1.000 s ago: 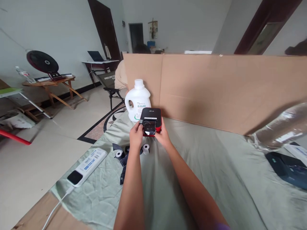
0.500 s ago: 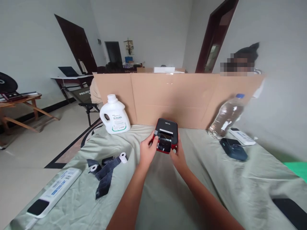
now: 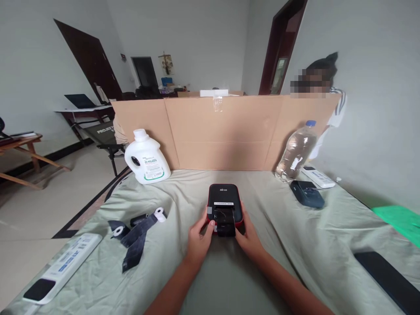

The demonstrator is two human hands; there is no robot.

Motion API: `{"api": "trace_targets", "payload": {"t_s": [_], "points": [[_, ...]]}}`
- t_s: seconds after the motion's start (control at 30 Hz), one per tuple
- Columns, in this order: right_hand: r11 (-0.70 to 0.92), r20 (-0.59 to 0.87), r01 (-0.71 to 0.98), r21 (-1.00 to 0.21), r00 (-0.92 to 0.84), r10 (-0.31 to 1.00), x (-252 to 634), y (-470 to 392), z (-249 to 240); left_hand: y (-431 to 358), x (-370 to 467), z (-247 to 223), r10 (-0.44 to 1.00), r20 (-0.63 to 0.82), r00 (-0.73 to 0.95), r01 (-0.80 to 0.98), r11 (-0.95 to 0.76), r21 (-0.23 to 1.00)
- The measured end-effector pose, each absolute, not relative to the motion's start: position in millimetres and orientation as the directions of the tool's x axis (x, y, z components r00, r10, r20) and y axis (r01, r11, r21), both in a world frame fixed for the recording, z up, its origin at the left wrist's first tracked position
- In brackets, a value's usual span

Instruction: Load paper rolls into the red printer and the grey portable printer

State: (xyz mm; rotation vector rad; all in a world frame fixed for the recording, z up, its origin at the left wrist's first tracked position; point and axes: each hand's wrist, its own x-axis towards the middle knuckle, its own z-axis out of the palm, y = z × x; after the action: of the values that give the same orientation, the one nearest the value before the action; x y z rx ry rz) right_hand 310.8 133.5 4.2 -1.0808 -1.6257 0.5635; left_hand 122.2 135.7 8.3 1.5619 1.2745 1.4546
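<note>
A small black and red printer [image 3: 223, 197] is held between my two hands above the green-grey cloth, near the middle of the view. Glossy black paper [image 3: 225, 224] curls out at its near end. My left hand [image 3: 200, 236] grips the printer's left side, thumb by the near corner. On the opposite side, my right hand [image 3: 250, 236] has its fingers along the edge. Dark paper strips [image 3: 139, 240] and small rolls [image 3: 160, 214] lie on the cloth to the left.
A white jug [image 3: 148, 159] and a clear bottle [image 3: 297, 151] stand before a cardboard panel [image 3: 223, 131]. A dark blue device [image 3: 307, 194] sits right. Long white boxes lie on both sides, a black slab [image 3: 387, 278] at lower right. A person is behind the panel.
Both hands have moved the printer down and nearer to me, and its top now faces up more squarely. The camera view has shifted slightly, and more of the person behind the panel shows.
</note>
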Motion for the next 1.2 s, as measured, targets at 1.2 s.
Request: {"api": "trace_targets", "payload": {"t_s": [1.2], "points": [[0.489, 0.519, 0.427, -0.76, -0.053, 0.853, 314.1, 133.8, -0.1, 130.0, 122.4, 9.5, 0.916, 0.384, -0.114, 0.239, -0.35, 0.906]]}}
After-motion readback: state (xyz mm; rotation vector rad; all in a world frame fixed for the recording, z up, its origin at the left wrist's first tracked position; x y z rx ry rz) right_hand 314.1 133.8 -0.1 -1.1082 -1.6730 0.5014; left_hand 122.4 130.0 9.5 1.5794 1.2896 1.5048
